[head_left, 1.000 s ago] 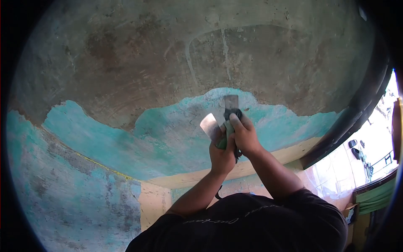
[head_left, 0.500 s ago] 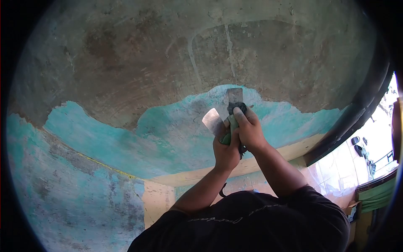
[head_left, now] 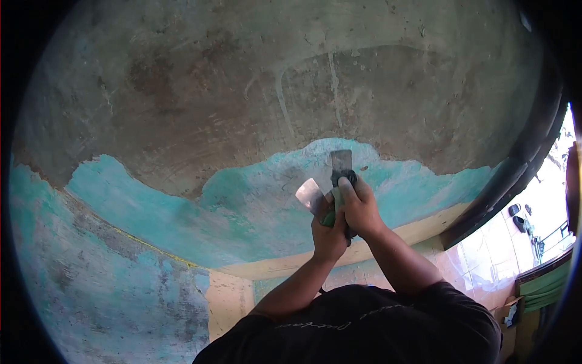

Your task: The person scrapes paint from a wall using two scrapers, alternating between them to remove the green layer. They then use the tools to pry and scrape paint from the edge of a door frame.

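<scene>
Overhead, a ceiling (head_left: 212,109) of bare grey-brown plaster is seen above and to both sides of the hands, and a ragged patch of turquoise paint (head_left: 242,206) is left around and below them. Both hands are raised together against this patch and are pressed against each other.

The right hand (head_left: 362,209) is closed around a scraper (head_left: 341,161), with one finger laid along its dark neck. Its metal blade is held just above the fingertips, flat against the painted surface near the upper edge of the turquoise. A green handle (head_left: 332,213) is glimpsed between the two hands. The left hand (head_left: 327,233) is wrapped shut just beneath the right, and a second blade (head_left: 309,195), shiny and tilted, is held in it just left of the right hand's fingers.

Below the hands a cream band (head_left: 412,233) is crossed by the forearms, and a black shirt (head_left: 364,333) is seen lower down. A mottled wall (head_left: 91,291) lies well to the left.
</scene>
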Demonstrator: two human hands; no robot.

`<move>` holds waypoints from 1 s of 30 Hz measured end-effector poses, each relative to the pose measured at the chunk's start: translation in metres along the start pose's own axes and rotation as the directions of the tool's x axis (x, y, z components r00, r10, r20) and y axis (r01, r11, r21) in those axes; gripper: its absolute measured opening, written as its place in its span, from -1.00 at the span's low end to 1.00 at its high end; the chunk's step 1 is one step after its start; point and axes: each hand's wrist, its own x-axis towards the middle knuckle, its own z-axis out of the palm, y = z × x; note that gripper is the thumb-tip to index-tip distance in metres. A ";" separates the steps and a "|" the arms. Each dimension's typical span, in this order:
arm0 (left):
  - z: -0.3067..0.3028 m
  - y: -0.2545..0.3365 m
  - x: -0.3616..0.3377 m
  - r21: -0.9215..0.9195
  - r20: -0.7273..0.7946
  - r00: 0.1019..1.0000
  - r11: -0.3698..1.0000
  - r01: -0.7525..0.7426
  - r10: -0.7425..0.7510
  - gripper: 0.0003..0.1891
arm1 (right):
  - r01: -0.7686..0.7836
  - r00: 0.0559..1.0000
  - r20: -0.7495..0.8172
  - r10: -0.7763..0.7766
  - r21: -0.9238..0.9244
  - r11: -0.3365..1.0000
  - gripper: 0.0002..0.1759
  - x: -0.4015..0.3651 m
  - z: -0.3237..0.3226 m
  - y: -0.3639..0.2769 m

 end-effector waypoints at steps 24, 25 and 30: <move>0.000 0.016 0.006 -0.114 0.083 0.996 0.993 0.036 -0.027 -0.72 | -0.031 0.999 -0.045 0.031 0.010 0.999 -0.80 0.000 0.009 -0.014; 0.001 0.015 0.008 -0.110 0.069 0.997 0.994 -0.015 0.023 -0.71 | -0.022 0.999 -0.039 0.022 0.007 1.000 -0.80 0.001 0.009 -0.017; -0.004 0.008 0.002 -0.101 0.060 0.998 0.995 0.021 -0.015 -0.73 | -0.004 0.998 -0.065 0.005 0.006 1.000 -0.79 -0.004 0.009 -0.003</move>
